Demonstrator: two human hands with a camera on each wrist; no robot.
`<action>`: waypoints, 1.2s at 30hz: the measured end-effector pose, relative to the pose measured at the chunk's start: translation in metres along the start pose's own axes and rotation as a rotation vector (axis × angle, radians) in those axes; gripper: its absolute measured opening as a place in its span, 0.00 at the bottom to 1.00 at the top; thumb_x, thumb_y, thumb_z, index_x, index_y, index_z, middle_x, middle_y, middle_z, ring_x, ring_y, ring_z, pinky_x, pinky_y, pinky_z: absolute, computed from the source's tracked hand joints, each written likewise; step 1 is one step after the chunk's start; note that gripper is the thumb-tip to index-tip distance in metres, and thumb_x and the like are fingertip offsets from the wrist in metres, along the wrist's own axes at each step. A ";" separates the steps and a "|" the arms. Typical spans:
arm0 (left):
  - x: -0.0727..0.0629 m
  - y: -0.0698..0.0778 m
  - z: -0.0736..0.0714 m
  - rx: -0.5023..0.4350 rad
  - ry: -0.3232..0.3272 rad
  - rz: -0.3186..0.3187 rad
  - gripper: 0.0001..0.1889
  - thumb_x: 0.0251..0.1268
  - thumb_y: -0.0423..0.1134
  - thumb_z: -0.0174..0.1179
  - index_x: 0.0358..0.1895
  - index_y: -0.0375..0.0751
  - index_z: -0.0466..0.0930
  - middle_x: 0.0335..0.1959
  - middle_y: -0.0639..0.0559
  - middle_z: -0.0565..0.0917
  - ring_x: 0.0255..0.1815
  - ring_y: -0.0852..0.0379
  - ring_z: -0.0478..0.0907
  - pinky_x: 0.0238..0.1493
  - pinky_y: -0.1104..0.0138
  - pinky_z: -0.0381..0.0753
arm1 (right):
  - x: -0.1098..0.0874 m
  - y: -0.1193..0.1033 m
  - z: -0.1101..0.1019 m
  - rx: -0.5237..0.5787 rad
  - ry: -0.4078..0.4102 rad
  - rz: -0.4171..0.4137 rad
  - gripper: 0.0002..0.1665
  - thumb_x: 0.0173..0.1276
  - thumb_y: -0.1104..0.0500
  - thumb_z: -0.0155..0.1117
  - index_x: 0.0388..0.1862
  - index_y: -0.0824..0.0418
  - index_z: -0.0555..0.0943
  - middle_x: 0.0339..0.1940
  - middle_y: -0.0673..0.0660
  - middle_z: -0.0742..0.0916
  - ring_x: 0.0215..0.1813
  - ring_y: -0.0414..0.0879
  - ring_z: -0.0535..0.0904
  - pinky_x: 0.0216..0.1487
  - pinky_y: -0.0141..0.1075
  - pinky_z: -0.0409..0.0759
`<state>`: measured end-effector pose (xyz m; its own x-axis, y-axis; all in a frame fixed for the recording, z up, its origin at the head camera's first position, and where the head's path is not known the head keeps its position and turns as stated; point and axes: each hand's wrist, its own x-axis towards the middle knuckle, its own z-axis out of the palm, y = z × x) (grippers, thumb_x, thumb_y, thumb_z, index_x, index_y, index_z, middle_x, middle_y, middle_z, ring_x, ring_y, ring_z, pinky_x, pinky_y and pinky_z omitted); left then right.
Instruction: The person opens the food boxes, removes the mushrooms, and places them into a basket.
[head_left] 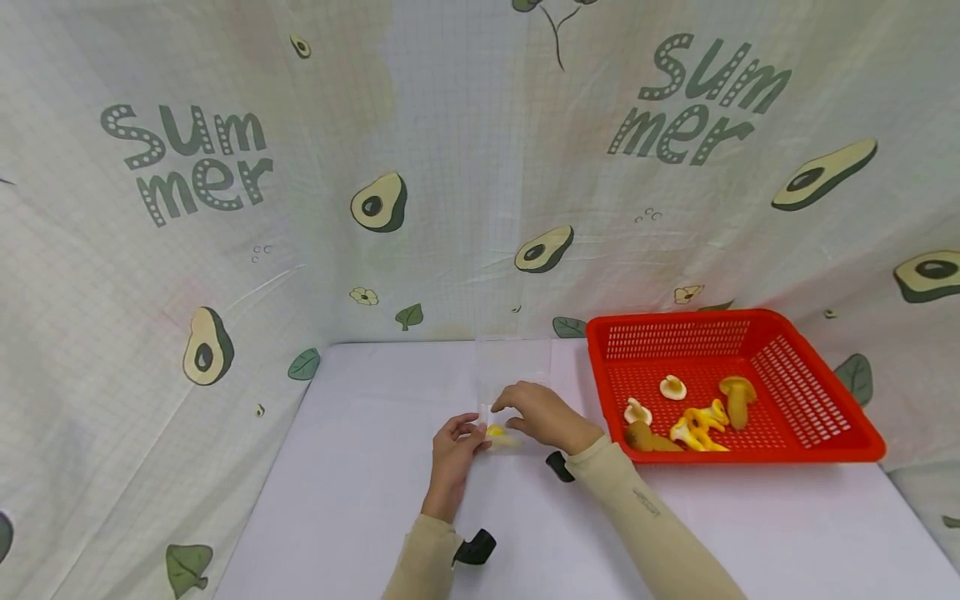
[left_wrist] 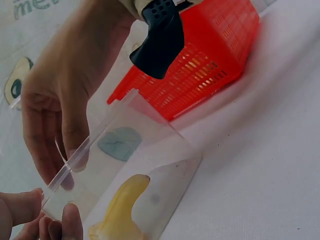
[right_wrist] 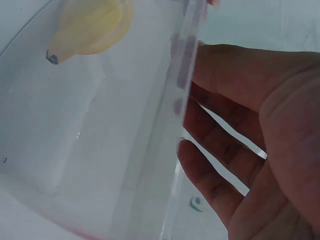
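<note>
A clear plastic bag (left_wrist: 155,195) with a stiff strip along its top edge holds a curved yellow piece (left_wrist: 124,207) with a dark tip, like a small toy banana. My left hand (head_left: 453,454) pinches the corner at one end of the strip between thumb and fingers. Across from it, my right hand (head_left: 551,417) has its fingers bent loosely, thumb and index finger apart, their tips right at the strip. In the left wrist view those fingertips show through the plastic. The right wrist view has the strip (right_wrist: 182,90) running past the fingers, with the yellow piece beyond it.
At the right stands a red perforated basket (head_left: 862,437) with several yellow, white and brown mushroom-like pieces (head_left: 738,400). Clear plastic (head_left: 513,362) lies on the white table (head_left: 360,467) beyond the hands. A printed cloth (head_left: 465,167) hangs behind.
</note>
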<state>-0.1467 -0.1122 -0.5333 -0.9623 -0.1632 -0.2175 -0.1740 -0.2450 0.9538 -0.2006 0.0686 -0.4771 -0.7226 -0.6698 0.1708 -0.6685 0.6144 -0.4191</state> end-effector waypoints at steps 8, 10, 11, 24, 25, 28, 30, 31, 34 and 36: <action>-0.001 0.001 0.000 0.006 0.000 0.008 0.18 0.71 0.23 0.64 0.60 0.18 0.75 0.37 0.49 0.77 0.34 0.61 0.78 0.38 0.72 0.89 | 0.012 0.002 0.005 0.078 -0.127 0.022 0.16 0.65 0.69 0.77 0.52 0.64 0.90 0.51 0.58 0.91 0.56 0.55 0.86 0.63 0.49 0.86; -0.002 0.001 0.000 0.004 -0.002 0.010 0.18 0.71 0.23 0.64 0.60 0.18 0.75 0.37 0.49 0.77 0.35 0.61 0.78 0.39 0.72 0.89 | 0.015 0.003 0.007 0.092 -0.163 0.024 0.15 0.66 0.69 0.76 0.52 0.64 0.90 0.51 0.58 0.91 0.55 0.55 0.86 0.62 0.48 0.86; -0.002 0.000 0.000 0.004 -0.003 0.008 0.18 0.71 0.23 0.64 0.60 0.18 0.75 0.37 0.49 0.77 0.35 0.61 0.78 0.39 0.72 0.89 | 0.016 0.003 0.008 0.096 -0.179 0.025 0.15 0.66 0.70 0.76 0.52 0.64 0.90 0.50 0.58 0.91 0.55 0.55 0.86 0.62 0.48 0.87; -0.002 0.001 0.000 0.007 -0.002 0.000 0.18 0.71 0.23 0.65 0.60 0.19 0.76 0.38 0.49 0.77 0.35 0.61 0.78 0.38 0.72 0.89 | 0.027 0.010 0.017 0.131 -0.274 0.038 0.12 0.64 0.72 0.75 0.47 0.64 0.91 0.42 0.55 0.90 0.47 0.52 0.84 0.53 0.41 0.86; -0.002 0.000 0.000 0.007 -0.001 -0.001 0.19 0.71 0.23 0.65 0.60 0.19 0.76 0.37 0.49 0.77 0.34 0.61 0.78 0.38 0.72 0.89 | 0.027 0.010 0.017 0.130 -0.271 0.035 0.12 0.64 0.72 0.75 0.46 0.64 0.91 0.41 0.54 0.89 0.46 0.51 0.84 0.52 0.40 0.86; -0.002 0.000 0.000 0.003 0.001 -0.001 0.19 0.71 0.23 0.65 0.61 0.18 0.75 0.37 0.50 0.77 0.33 0.61 0.78 0.38 0.72 0.89 | 0.029 0.010 0.018 0.139 -0.250 0.045 0.11 0.63 0.74 0.74 0.43 0.64 0.91 0.37 0.53 0.86 0.43 0.48 0.82 0.50 0.40 0.86; -0.002 -0.001 -0.001 0.003 0.000 0.002 0.19 0.71 0.23 0.65 0.61 0.18 0.75 0.37 0.50 0.77 0.33 0.61 0.78 0.38 0.71 0.89 | 0.029 0.010 0.019 0.135 -0.227 0.051 0.10 0.63 0.75 0.73 0.39 0.63 0.90 0.36 0.52 0.85 0.42 0.47 0.80 0.50 0.40 0.85; -0.002 -0.001 -0.001 0.002 -0.001 0.004 0.19 0.71 0.23 0.65 0.61 0.18 0.75 0.37 0.50 0.77 0.33 0.61 0.78 0.38 0.71 0.89 | 0.029 0.010 0.019 0.128 -0.213 0.051 0.09 0.63 0.75 0.72 0.37 0.63 0.90 0.35 0.52 0.84 0.41 0.46 0.80 0.49 0.39 0.85; -0.002 0.000 -0.001 -0.001 -0.005 0.008 0.19 0.71 0.23 0.64 0.61 0.18 0.75 0.36 0.51 0.77 0.33 0.61 0.78 0.38 0.71 0.89 | 0.027 0.009 0.018 0.105 -0.176 0.055 0.09 0.64 0.75 0.71 0.33 0.62 0.87 0.33 0.51 0.83 0.40 0.46 0.78 0.48 0.39 0.84; -0.002 0.000 0.000 0.000 -0.005 0.006 0.19 0.71 0.23 0.64 0.61 0.18 0.75 0.36 0.51 0.77 0.33 0.61 0.78 0.38 0.71 0.89 | 0.023 0.009 0.016 0.096 -0.156 0.062 0.09 0.66 0.74 0.72 0.33 0.61 0.86 0.33 0.51 0.83 0.40 0.46 0.77 0.48 0.39 0.84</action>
<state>-0.1451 -0.1123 -0.5328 -0.9643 -0.1599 -0.2109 -0.1685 -0.2437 0.9551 -0.2205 0.0522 -0.4914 -0.7213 -0.6926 0.0050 -0.5982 0.6192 -0.5086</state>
